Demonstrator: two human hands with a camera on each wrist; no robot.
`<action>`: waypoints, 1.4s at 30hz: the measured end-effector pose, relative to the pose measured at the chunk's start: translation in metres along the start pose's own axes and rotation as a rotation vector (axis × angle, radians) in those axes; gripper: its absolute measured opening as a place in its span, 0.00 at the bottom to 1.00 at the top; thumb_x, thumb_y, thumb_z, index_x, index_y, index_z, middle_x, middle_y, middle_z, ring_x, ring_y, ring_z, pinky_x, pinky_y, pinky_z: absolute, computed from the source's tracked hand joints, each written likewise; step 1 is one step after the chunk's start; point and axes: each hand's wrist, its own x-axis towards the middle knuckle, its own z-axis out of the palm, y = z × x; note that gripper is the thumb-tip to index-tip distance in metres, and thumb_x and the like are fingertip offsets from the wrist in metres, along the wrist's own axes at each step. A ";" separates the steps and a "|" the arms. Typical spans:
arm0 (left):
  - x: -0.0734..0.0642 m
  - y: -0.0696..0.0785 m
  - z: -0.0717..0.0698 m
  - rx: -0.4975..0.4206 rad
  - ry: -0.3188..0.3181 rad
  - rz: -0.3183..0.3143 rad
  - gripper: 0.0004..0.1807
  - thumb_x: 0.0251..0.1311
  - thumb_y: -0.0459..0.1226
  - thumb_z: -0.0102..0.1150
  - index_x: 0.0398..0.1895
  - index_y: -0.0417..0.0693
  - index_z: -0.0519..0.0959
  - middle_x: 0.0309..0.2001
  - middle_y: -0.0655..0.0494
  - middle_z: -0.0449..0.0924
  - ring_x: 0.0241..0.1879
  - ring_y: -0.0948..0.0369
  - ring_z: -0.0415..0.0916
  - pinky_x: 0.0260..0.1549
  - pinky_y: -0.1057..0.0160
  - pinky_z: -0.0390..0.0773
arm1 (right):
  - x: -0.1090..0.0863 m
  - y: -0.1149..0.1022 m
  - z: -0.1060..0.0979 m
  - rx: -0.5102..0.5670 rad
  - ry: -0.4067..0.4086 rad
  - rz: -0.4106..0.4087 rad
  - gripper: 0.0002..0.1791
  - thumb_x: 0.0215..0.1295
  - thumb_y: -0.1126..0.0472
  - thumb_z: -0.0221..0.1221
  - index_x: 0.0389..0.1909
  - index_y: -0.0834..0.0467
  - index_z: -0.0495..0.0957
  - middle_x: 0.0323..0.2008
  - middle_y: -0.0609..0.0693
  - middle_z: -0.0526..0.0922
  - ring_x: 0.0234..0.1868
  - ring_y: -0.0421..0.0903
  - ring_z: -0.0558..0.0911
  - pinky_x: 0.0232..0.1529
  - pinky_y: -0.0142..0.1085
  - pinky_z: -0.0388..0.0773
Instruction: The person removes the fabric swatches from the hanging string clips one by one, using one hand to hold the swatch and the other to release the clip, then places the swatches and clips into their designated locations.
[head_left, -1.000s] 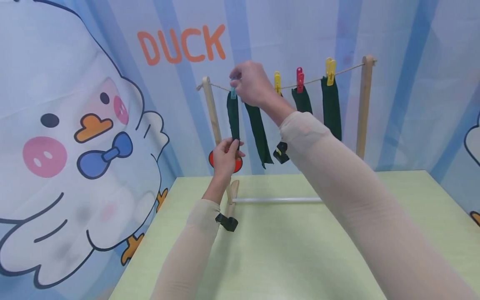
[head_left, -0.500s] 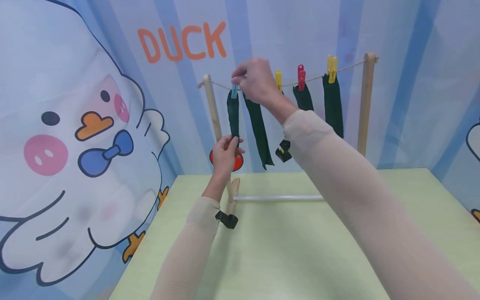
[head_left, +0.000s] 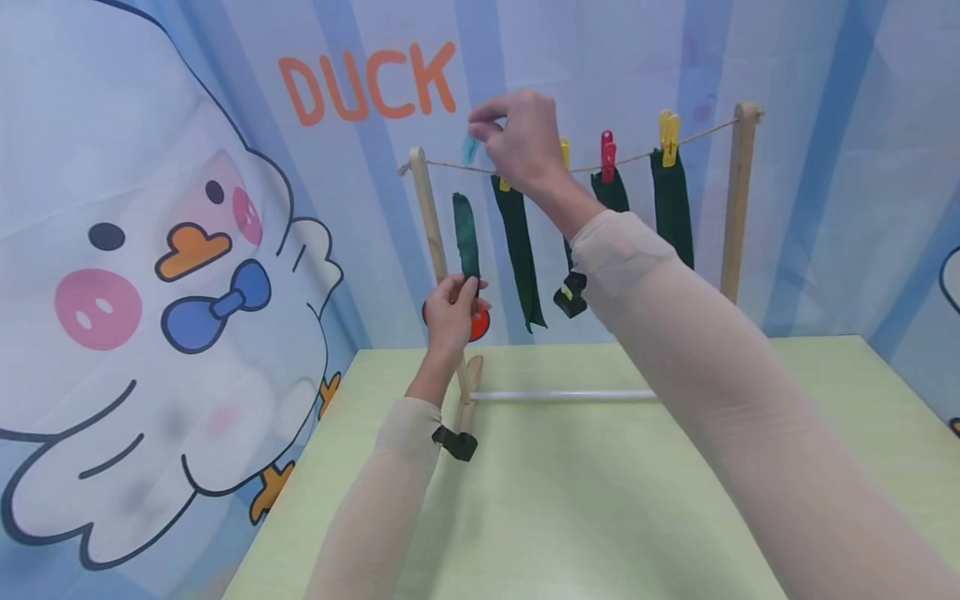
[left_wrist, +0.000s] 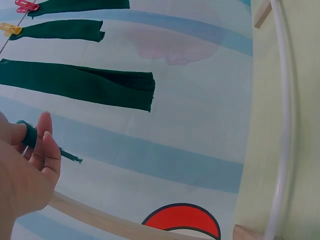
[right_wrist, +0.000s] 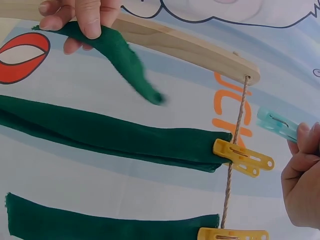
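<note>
In the head view my left hand [head_left: 450,317] pinches a dark green cloth strip [head_left: 466,229] by its lower part, left of the other strips. The strip's upper end is free of the rope [head_left: 450,166] and sags to one side in the right wrist view. My right hand [head_left: 521,137] holds a light blue clothespin [right_wrist: 277,125] by its handle end, just above the rope. That clothespin is apart from both rope and cloth. Beside my hands another green strip [right_wrist: 120,142] hangs from the rope under a yellow clothespin [right_wrist: 242,156].
Several green strips hang further right, one under a red clothespin [head_left: 607,157], another under a yellow clothespin [head_left: 669,137]. Wooden posts [head_left: 738,200] carry the rope at either end. A white rod [head_left: 562,395] runs low over the pale green table [head_left: 570,500]. Behind hangs a duck-print backdrop [head_left: 352,225].
My right hand has lifted the light blue clothespin up off the rope and cloth. The left strip's top has come free and dropped slightly, while my left hand keeps its grip.
</note>
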 end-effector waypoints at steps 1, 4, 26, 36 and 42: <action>0.000 0.000 0.000 0.002 0.000 0.006 0.13 0.74 0.39 0.54 0.48 0.35 0.80 0.40 0.48 0.84 0.28 0.63 0.80 0.42 0.54 0.80 | 0.000 0.000 -0.001 0.002 0.003 -0.001 0.13 0.74 0.59 0.57 0.52 0.57 0.85 0.51 0.51 0.85 0.51 0.40 0.82 0.49 0.26 0.76; 0.000 -0.001 0.000 0.004 -0.002 0.017 0.13 0.73 0.38 0.55 0.47 0.35 0.80 0.41 0.47 0.85 0.27 0.64 0.80 0.36 0.61 0.80 | -0.001 -0.001 -0.002 0.008 0.009 -0.004 0.13 0.74 0.59 0.57 0.52 0.57 0.85 0.51 0.51 0.85 0.51 0.40 0.82 0.49 0.26 0.75; -0.005 0.001 0.005 -0.013 -0.015 -0.044 0.10 0.71 0.39 0.59 0.41 0.38 0.79 0.25 0.47 0.72 0.22 0.61 0.70 0.25 0.66 0.71 | -0.014 0.003 -0.014 0.047 0.027 -0.055 0.14 0.72 0.61 0.59 0.55 0.60 0.82 0.52 0.52 0.84 0.54 0.42 0.80 0.51 0.26 0.75; -0.018 0.007 0.006 -0.042 -0.039 0.000 0.10 0.71 0.38 0.59 0.41 0.36 0.79 0.23 0.52 0.71 0.21 0.63 0.70 0.21 0.68 0.68 | -0.044 0.009 -0.027 0.094 0.046 -0.118 0.17 0.73 0.58 0.58 0.58 0.62 0.79 0.51 0.53 0.82 0.27 0.43 0.73 0.33 0.29 0.74; -0.025 0.009 0.004 -0.070 -0.050 0.008 0.11 0.71 0.37 0.59 0.40 0.35 0.78 0.27 0.51 0.71 0.23 0.60 0.71 0.22 0.70 0.69 | -0.070 0.016 -0.039 0.104 0.039 -0.136 0.17 0.73 0.59 0.58 0.57 0.64 0.78 0.46 0.55 0.80 0.35 0.44 0.75 0.37 0.30 0.75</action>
